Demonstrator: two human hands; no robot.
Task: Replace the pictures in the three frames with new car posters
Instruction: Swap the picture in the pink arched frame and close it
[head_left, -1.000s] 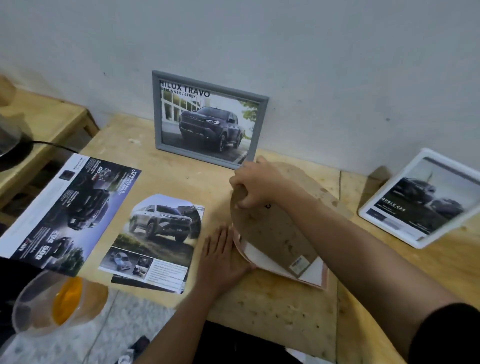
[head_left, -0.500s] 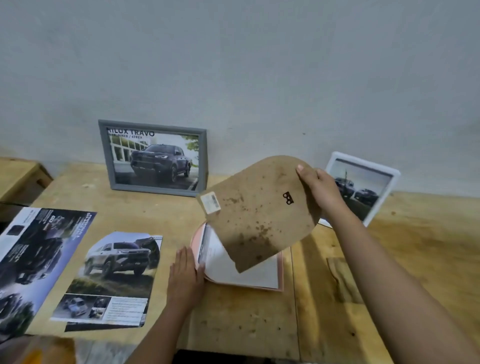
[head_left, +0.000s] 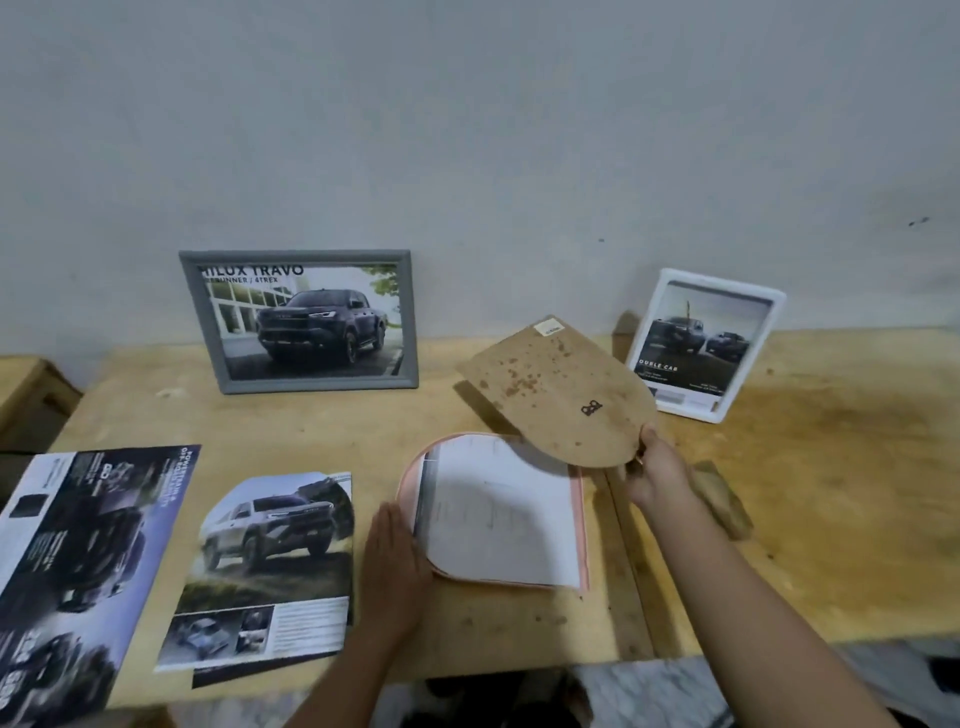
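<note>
Pinched in the grip of my right hand (head_left: 657, 470), the brown backing board (head_left: 558, 395) is held by its rounded end, tilted above the desk (head_left: 831, 493). From my fingers it stretches away toward the wall, over the far edge of the pink arched frame (head_left: 584, 519). That frame lies face down, with a pale sheet (head_left: 498, 519) showing inside. My left hand (head_left: 395, 556) lies flat, fingers straight, against the frame's curved left side. A loose car poster (head_left: 270, 561) lies just left of it.
</note>
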